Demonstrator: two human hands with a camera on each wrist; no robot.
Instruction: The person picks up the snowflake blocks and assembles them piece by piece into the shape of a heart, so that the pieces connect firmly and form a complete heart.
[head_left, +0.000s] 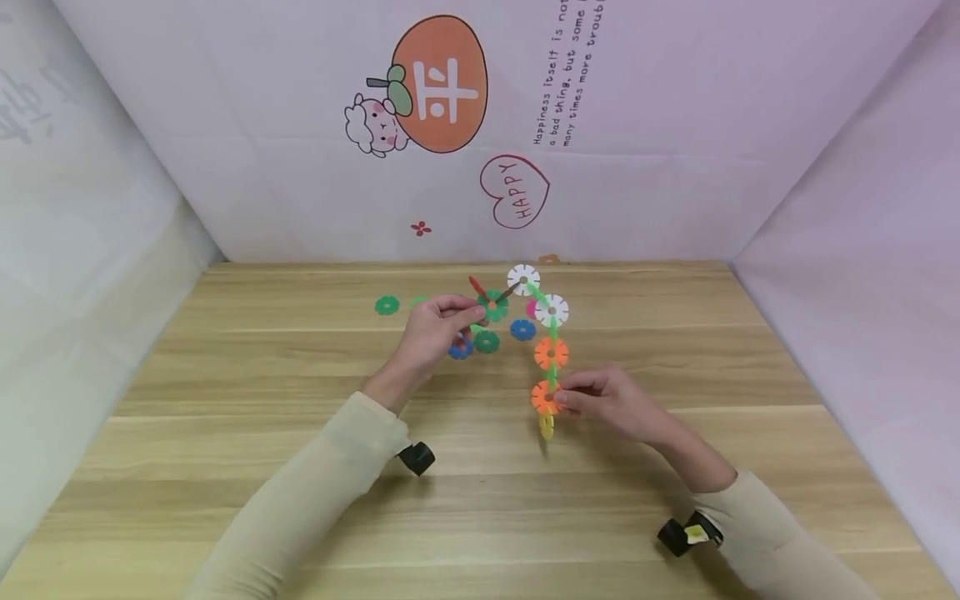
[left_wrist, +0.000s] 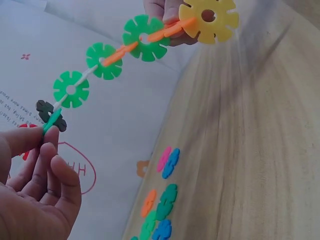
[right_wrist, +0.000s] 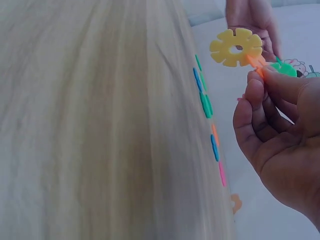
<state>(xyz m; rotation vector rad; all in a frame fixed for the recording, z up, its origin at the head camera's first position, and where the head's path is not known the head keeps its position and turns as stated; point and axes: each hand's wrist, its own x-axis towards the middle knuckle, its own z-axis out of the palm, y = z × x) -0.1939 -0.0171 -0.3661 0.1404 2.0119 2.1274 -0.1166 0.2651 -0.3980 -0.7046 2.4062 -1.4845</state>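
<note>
A chain of slotted plastic snowflake discs stretches in the air between both hands. My left hand (head_left: 435,329) pinches a green disc (head_left: 492,307) at one end, which has a red disc (head_left: 477,289) and a dark brown disc (head_left: 507,292) slotted into it. White discs (head_left: 552,311) follow, joined by light green ones seen edge-on, then an upper orange disc (head_left: 551,353). With thumb and fingers, my right hand (head_left: 615,400) pinches the lower orange disc (head_left: 547,398). Beyond it, a yellow disc (right_wrist: 236,48) forms the other end; the right fingers partly hide the orange one.
Loose discs lie on the wooden table (head_left: 480,517) under and behind the left hand, among them a green disc (head_left: 387,305), a blue disc (head_left: 522,330) and a pink disc (left_wrist: 164,159). A printed white cloth (head_left: 637,200) rises at the table's back edge.
</note>
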